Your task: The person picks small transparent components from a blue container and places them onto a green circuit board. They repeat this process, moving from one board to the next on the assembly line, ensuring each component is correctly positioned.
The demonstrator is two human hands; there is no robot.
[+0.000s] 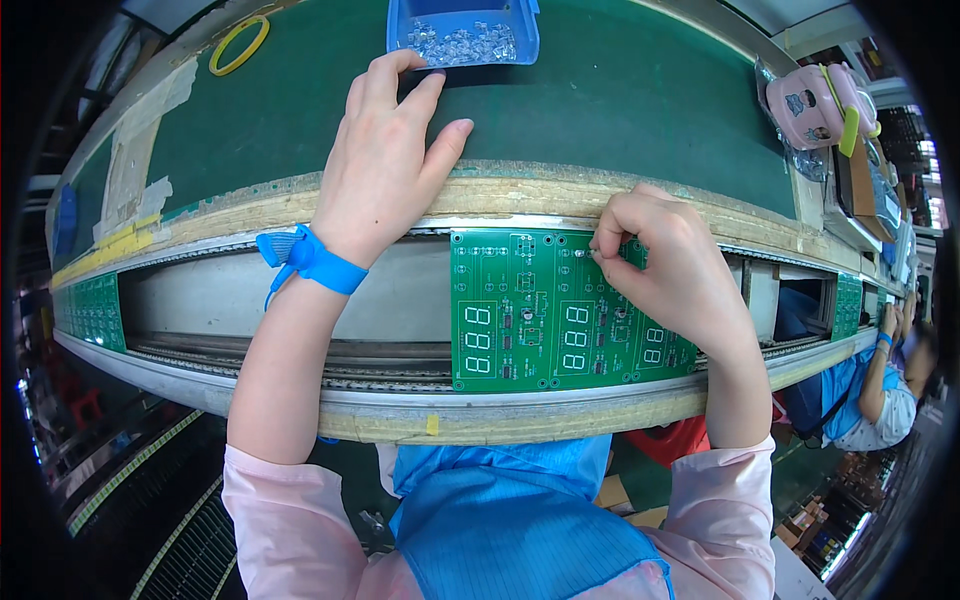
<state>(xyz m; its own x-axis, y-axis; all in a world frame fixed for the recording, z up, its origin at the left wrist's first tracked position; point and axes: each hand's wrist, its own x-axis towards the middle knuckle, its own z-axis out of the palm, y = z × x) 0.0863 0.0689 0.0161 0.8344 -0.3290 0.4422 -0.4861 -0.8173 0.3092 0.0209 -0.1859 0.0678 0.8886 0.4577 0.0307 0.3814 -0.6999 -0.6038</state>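
My left hand (385, 160), with a blue wrist strap (315, 262) on its wrist, reaches over the green mat. Its fingers are apart, the fingertips at the near edge of a blue bin (532, 35) holding many small clear parts (460, 44). No part shows between them. Over a green circuit board (490, 270) on the rail track, my right hand (665, 260) pinches thumb and forefinger together. Whatever is in that pinch is too small to make out. A small clear part (580, 254) sits on the board beside those fingertips. My right hand covers the board's upper right.
The metal track (390, 375) runs left to right, with a wooden ledge (500, 190) behind it. More green boards lie at its far left (95, 312) and far right (846, 305). A yellow ring (240, 46) and a pink bag (808, 108) lie farther back. Another person (880, 400) works at the right.
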